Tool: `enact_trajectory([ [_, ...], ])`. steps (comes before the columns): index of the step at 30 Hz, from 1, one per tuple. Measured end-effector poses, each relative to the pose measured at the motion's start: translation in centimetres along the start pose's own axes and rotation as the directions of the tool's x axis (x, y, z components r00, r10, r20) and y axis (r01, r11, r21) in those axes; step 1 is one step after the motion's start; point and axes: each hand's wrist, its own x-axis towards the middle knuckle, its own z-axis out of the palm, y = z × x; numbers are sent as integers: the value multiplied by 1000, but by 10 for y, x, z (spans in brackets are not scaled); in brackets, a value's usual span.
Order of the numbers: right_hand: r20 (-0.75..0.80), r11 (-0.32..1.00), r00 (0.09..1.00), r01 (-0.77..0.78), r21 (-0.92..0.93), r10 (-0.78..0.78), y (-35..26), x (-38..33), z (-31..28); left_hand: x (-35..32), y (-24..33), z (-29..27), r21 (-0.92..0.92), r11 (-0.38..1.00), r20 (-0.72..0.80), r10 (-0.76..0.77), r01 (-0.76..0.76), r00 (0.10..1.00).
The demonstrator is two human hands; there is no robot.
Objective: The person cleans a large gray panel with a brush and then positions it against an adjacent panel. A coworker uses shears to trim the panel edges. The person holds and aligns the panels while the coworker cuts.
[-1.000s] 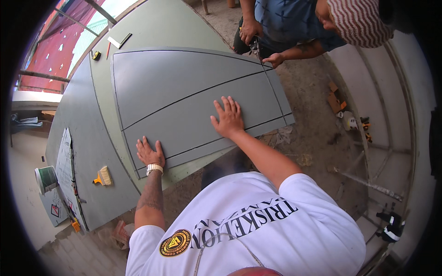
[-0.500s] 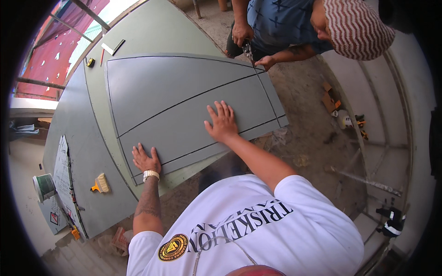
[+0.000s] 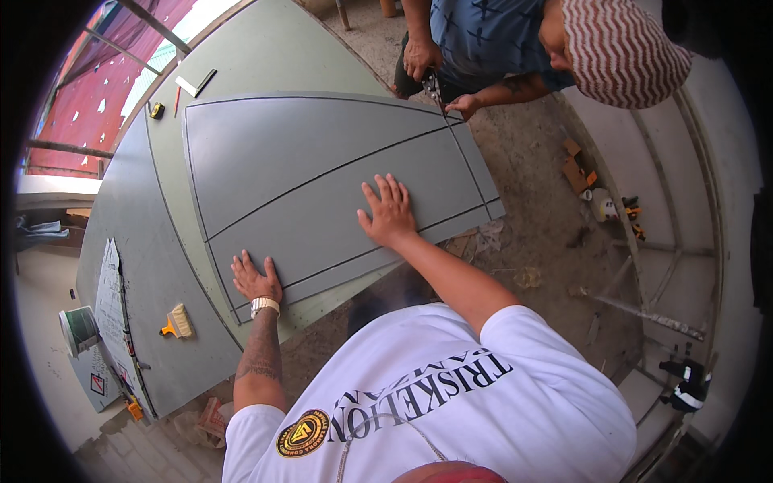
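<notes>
A large grey sheet [image 3: 306,153] with dark lines drawn across it lies over a pale green board [image 3: 274,48]. My left hand [image 3: 256,277], a watch at its wrist, rests flat with fingers spread near the sheet's lower left edge. Farther right, my right hand [image 3: 388,213] presses flat on the sheet, fingers apart, between two of the lines. Neither hand holds anything. At the sheet's far right corner a co-worker's hand [image 3: 422,58] grips metal snips [image 3: 433,85] at the sheet's edge. The co-worker's other hand [image 3: 461,106] touches that same corner.
A tape measure [image 3: 156,110], a red pencil [image 3: 177,100] and a small square [image 3: 196,84] lie beyond the sheet. On the left are a wide brush [image 3: 177,321] and a bucket [image 3: 78,329]. A cardboard box [image 3: 575,168] sits on the floor at right, near a metal frame.
My hands stay in place on the sheet. The co-worker's hand with the snips has shifted very slightly, still at the same corner.
</notes>
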Motion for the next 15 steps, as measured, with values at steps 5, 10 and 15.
enact_trajectory([
  [5, -5, 1000, 1000, 2, 6, -2, 1, 1, 1, 1, -2, 1, -3, 1000, -5, 3, -3, 1000],
  [10, -23, 1000, 1000, 0, 1, 0, -1, -1, 1, 0, -4, 1, -8, 1000, -6, 7, -7, 1000],
  [15, -35, 1000, 999, 1, 2, -1, 0, -10, 0, -11, -3, -5, -9, 1000, -5, 8, -8, 1000],
])
